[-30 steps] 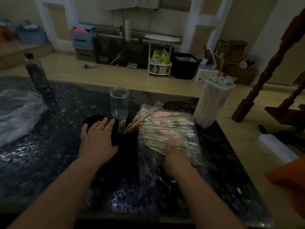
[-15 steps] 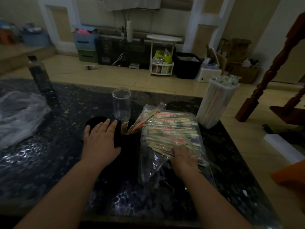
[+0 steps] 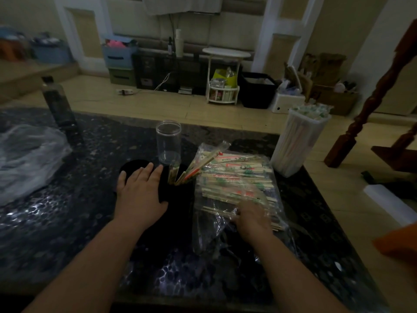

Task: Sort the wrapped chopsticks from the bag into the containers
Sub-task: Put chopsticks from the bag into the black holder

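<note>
Fingers (image 3: 241, 216) of right hand (image 3: 253, 221) in bag (image 3: 208, 224), against wrapped chopsticks (image 3: 234, 177)

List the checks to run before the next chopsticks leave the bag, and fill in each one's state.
1. Bag lies flat on the table, chopsticks inside, within reach: ok.
2. Right hand at the bag's near end, grip on chopsticks: cannot tell, it is blurred.
3. Left hand free: ok, fingers straight, holding nothing.
4. Clear jar upright, open-topped, empty: ok.
5. White container has room: not ok, it looks packed to the rim.
</note>
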